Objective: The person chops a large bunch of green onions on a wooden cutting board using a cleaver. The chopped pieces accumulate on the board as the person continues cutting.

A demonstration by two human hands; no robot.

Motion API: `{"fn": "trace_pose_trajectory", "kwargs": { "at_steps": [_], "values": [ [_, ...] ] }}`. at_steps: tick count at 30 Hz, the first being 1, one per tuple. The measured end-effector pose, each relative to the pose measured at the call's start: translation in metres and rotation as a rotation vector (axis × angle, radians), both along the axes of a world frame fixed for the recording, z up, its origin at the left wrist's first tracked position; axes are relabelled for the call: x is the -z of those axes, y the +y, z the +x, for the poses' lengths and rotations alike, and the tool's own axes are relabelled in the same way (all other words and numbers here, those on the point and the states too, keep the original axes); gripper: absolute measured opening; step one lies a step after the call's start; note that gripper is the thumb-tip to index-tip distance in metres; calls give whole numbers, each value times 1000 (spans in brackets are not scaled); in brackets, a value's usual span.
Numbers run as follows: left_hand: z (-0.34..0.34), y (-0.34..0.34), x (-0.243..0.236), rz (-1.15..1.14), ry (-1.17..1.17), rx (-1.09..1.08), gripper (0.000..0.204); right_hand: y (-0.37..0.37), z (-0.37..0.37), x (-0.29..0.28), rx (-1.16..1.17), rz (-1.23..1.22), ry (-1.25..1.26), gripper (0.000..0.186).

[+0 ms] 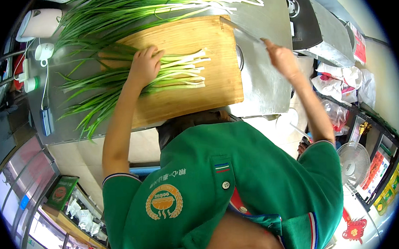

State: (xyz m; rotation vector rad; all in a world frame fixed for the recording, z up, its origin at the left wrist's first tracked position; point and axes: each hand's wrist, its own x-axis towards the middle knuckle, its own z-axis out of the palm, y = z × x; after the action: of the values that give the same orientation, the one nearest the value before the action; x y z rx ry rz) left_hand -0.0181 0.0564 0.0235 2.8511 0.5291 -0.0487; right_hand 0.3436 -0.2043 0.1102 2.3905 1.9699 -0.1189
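Observation:
A row of scallions (178, 73) lies across the wooden cutting board (198, 101), white ends toward the right and green leaves trailing past the board's left side. My left hand (145, 65) is closed over the leafy part of this row, its fingers curled down on it. To the right of the board, my right hand (281, 57) grips a knife (244, 32) by its handle. The blade points up and left, its tip over the board's far right corner. The knife is apart from the scallions.
More scallions (156, 8) are heaped along the far side of the steel table (268, 86). A black-and-steel appliance (314, 28) stands at the right. On the left are a pale pot-like container (42, 23), a white plug (44, 52) and a cable. A fan (355, 163) stands lower right.

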Motion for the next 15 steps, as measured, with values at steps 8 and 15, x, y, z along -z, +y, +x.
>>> {"fn": "trace_pose_trajectory", "kwargs": {
  "at_steps": [8, 15],
  "values": [
    [-5, -57, -23, 19, 1, 172, 94, -10, -168, 54, 254, 68, 457, 42],
    [22, -58, -6, 155, 9, 35, 76, -5, -189, 50, 455, 190, 505, 44]
  ]
}}
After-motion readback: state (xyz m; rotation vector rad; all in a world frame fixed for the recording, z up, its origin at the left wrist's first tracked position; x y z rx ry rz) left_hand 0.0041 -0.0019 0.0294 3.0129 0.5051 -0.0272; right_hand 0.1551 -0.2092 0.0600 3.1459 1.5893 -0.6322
